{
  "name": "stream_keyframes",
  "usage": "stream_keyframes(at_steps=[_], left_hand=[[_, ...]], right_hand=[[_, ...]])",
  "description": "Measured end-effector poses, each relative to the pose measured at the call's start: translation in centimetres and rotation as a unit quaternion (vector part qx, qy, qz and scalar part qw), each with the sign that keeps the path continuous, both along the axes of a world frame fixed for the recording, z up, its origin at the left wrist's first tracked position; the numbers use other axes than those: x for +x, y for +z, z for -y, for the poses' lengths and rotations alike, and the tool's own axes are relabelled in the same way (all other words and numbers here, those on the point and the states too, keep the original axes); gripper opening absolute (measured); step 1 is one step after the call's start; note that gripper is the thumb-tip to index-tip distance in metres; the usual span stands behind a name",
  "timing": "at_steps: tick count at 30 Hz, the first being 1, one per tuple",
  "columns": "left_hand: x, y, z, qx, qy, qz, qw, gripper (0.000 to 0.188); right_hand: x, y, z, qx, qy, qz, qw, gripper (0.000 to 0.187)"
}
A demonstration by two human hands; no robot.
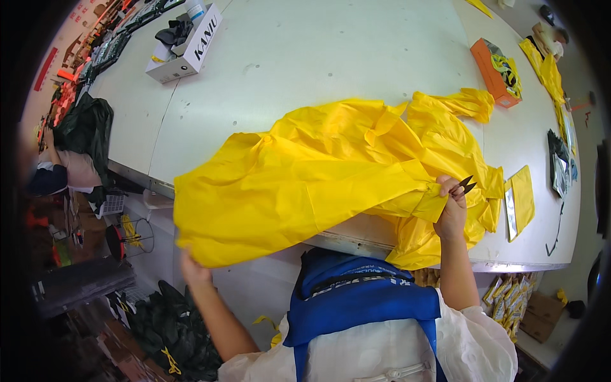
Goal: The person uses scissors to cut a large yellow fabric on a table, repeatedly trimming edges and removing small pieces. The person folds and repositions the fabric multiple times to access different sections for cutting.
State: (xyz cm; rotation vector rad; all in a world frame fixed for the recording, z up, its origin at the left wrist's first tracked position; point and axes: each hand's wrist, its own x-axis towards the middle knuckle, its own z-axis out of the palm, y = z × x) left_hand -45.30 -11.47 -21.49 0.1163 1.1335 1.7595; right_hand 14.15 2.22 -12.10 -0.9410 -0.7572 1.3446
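A large yellow garment (331, 153) of thin, slightly shiny fabric lies crumpled across the front of the table, one long piece drawn out to the left. At that piece's lower left corner, past the table edge, my left hand (196, 270) is closed on the hem; its fingers are a little blurred. My right hand (452, 213) grips a gathered end of the same fabric. Dark pointed blades of small thread snips (468, 185) stick out from that fist, their handles hidden in the palm.
The pale table (280, 57) carries a white box (191, 54) at the far left, an orange box (495, 76) at the far right and a folded yellow packet (523, 200) at the right. Dark green fabric (172, 325) lies below left. Another person (57, 169) is at the left.
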Motion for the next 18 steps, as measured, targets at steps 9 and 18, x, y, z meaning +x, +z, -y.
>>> stream_keyframes(at_steps=[9, 18], left_hand=[[16.0, 23.0, -20.1, 0.204, -0.073, -0.442, 0.870, 0.045], [38.0, 10.2, -11.0, -0.004, -0.477, -0.035, 0.878, 0.018]], right_hand=[[-0.5, 0.7, 0.6, -0.055, -0.029, -0.034, 0.997, 0.017], [-2.3, 1.8, 1.0, -0.092, -0.002, -0.094, 0.991, 0.016]])
